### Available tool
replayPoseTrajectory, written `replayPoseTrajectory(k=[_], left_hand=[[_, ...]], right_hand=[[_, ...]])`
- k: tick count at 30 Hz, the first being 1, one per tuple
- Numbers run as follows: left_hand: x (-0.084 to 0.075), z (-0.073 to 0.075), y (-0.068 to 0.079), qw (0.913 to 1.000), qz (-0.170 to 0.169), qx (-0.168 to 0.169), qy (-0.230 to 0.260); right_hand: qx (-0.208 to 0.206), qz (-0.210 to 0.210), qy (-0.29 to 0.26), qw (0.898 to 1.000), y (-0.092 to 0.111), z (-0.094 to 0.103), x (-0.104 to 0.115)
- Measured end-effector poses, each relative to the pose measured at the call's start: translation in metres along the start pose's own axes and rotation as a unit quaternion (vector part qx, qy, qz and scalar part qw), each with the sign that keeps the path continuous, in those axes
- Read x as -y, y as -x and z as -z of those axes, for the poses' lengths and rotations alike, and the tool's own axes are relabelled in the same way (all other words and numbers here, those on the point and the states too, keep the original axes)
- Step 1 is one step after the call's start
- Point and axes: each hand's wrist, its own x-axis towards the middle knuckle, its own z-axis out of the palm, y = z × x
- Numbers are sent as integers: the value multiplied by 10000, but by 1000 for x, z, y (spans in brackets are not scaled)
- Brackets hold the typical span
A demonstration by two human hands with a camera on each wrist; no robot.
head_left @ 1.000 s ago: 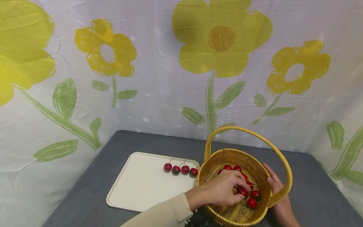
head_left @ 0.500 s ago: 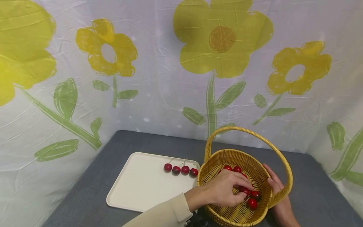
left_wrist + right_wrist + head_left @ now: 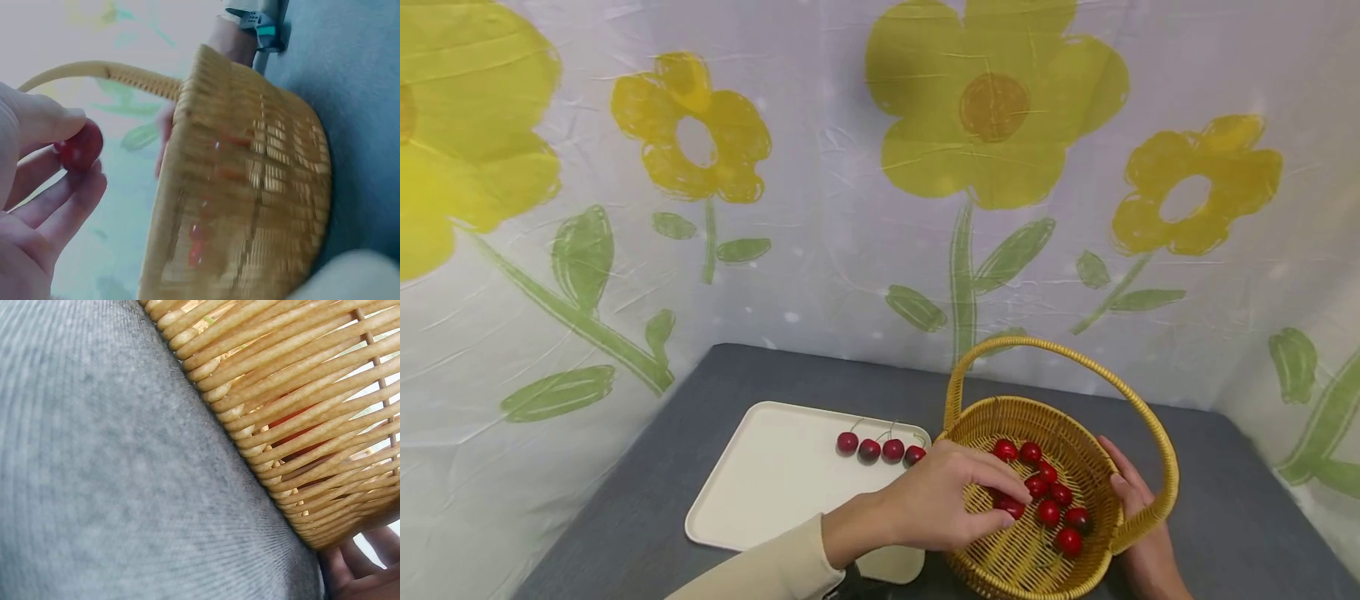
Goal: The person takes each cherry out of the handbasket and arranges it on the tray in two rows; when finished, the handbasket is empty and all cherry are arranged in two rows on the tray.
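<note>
My left hand [image 3: 936,500] pinches a dark red cherry [image 3: 82,147] between thumb and fingers, over the left side of the wicker basket [image 3: 1000,408]. The left wrist view shows that cherry beside the basket's rim. Several more red cherries [image 3: 1048,513] lie inside the basket, partly screened by its weave in both wrist views. My right hand [image 3: 1146,533] holds the basket's right side, thumb at the rim and fingers against the outer wall. Only parts of its fingers [image 3: 369,565] show in the right wrist view.
A cream tray [image 3: 775,475] lies left of the basket, with a row of stemmed cherries [image 3: 869,451] along its far right edge. My left forearm crosses the tray's near edge. The basket's tall handle [image 3: 1075,357] arches overhead. A flowered cloth backs the grey table [image 3: 820,371].
My left hand has lifted a cherry from among the others and moved left toward the basket's rim, uncovering more cherries. The right hand stays on the basket.
</note>
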Motion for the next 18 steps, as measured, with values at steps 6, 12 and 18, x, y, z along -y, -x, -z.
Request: replayPoseTrajectory(k=[6, 12, 18], left_hand=[[4, 34, 43, 9986, 332, -204, 359], [12, 72, 102, 9791, 1347, -786, 1306], [19, 109, 161, 9655, 1799, -1447, 1201]], right_hand=[[-47, -112, 38, 9999, 0, 2, 0], [15, -151, 29, 9999, -1, 2, 1], [46, -94, -82, 9999, -2, 2, 1]])
